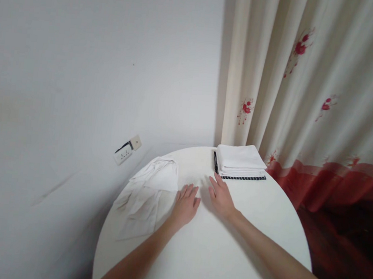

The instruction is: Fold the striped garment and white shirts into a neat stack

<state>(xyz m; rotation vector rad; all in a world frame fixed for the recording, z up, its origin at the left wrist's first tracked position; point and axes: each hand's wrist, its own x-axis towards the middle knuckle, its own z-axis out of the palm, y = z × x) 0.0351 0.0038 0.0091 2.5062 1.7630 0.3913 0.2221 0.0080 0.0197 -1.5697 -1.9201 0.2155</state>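
My left hand (186, 205) lies palm down near the middle of the round white table (201, 256), fingers stretched out. Its fingertips are beside the right edge of a crumpled white cloth (162, 177), which spreads loosely over the table's left side. I cannot tell whether they touch it. My right hand (222, 197) is just to the right with its fingers apart, holding nothing. Beyond it sits a neat stack of folded white cloths (241, 159), resting on a dark item with a black-and-white patterned edge (245, 178).
A white wall (114, 61) with a socket (123, 154) and a small switch plate (136, 142) runs along the left. Behind the stack hangs a cream curtain (311, 90) with red flowers and a red lower band. A dark reddish floor (322, 242) shows at right.
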